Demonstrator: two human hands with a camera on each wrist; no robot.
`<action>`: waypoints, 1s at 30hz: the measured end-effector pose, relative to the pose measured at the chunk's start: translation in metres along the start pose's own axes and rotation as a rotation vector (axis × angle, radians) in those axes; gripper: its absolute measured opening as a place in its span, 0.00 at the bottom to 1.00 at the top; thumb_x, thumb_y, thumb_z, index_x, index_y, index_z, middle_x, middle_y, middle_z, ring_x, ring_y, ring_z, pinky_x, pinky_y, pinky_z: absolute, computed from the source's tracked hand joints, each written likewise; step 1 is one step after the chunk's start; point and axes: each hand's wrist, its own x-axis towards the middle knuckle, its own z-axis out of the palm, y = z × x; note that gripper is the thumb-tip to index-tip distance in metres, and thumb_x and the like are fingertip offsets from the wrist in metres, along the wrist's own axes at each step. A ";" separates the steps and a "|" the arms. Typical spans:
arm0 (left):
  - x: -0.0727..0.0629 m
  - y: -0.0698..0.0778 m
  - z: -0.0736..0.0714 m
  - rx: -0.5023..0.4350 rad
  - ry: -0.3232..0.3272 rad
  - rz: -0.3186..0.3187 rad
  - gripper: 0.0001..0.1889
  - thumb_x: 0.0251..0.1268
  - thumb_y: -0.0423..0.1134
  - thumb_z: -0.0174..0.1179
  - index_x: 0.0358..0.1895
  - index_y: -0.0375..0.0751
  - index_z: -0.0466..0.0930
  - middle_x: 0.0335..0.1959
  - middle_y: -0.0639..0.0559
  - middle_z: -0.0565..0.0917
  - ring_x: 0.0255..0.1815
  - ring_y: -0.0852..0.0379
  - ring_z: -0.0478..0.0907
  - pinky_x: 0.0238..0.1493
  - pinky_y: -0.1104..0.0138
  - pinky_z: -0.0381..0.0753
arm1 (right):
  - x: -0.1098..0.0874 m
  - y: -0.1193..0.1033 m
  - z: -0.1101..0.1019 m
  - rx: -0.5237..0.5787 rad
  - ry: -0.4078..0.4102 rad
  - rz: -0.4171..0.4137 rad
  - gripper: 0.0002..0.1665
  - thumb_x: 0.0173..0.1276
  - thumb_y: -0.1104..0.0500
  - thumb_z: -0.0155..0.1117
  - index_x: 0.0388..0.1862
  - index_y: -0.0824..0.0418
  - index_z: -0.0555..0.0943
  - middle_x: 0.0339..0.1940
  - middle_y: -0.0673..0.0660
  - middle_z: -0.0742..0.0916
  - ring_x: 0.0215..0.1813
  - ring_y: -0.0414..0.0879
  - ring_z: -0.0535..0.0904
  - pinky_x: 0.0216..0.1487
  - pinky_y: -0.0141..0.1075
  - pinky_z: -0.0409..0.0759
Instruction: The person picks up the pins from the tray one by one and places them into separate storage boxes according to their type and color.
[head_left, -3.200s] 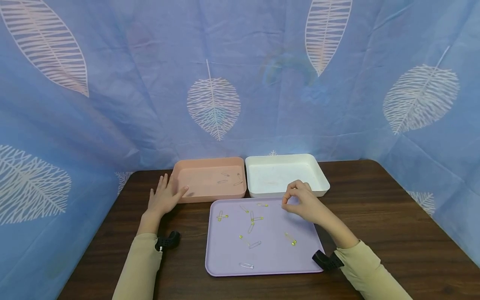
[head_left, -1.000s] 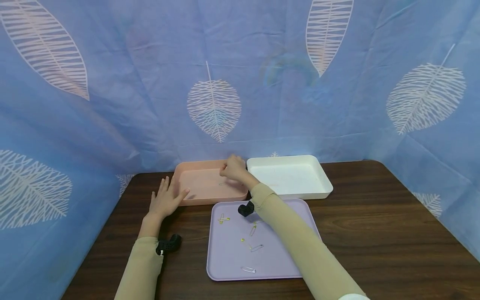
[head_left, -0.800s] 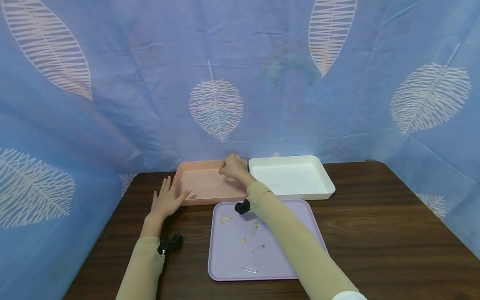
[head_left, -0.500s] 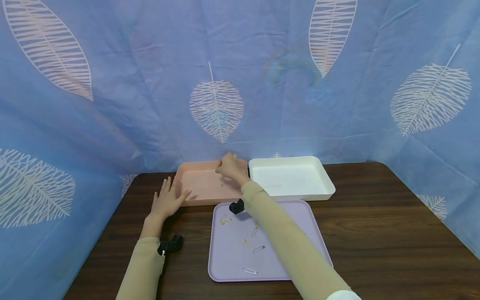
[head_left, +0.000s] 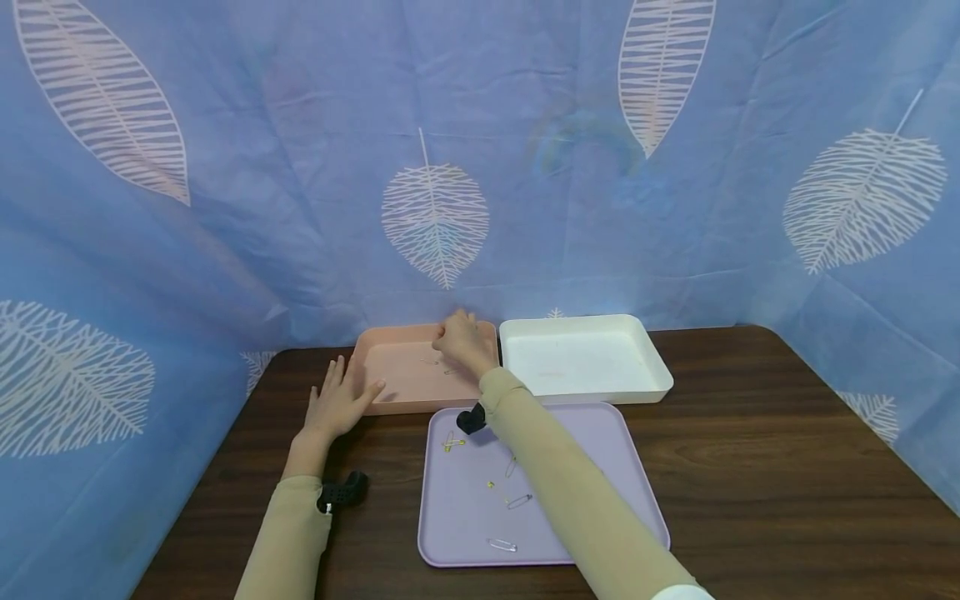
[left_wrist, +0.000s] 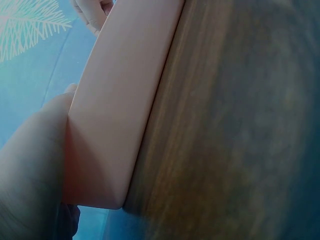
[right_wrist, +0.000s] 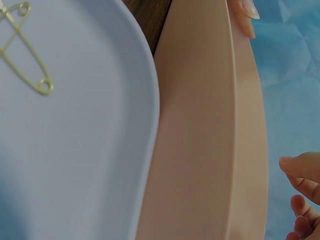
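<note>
My right hand [head_left: 461,343] hovers over the right part of the peach tray [head_left: 420,407], its fingers loosely bent. In the right wrist view the thumb and fingertips stand slightly apart, with nothing visible between them. Below the hand, thin silver safety pins [head_left: 429,362] lie in the tray; the hand and forearm hide part of it. At the tray's left end rests my left hand [head_left: 335,407], fingers straight and spread, thumb over the front rim. The left wrist view shows that thumb [left_wrist: 35,155] against the tray's wall.
A lilac tray [head_left: 450,521] in front holds several safety pins, among them crossed yellow-headed ones [head_left: 453,442] and a silver one [head_left: 502,545]. My right forearm covers much of it. A white tray [head_left: 585,397] stands right of the peach one, before a blue leaf-print curtain [head_left: 525,208].
The right hand has travelled from above the lilac tray, left and back, to the peach tray. It has let a safety pin go there. The left hand has stayed in place.
</note>
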 end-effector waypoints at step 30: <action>0.001 0.000 0.002 0.019 0.003 -0.010 0.52 0.66 0.74 0.38 0.79 0.40 0.35 0.80 0.34 0.38 0.80 0.35 0.34 0.70 0.29 0.38 | -0.047 0.001 -0.038 0.121 0.012 -0.134 0.06 0.64 0.57 0.68 0.30 0.58 0.85 0.55 0.63 0.77 0.60 0.59 0.68 0.65 0.55 0.64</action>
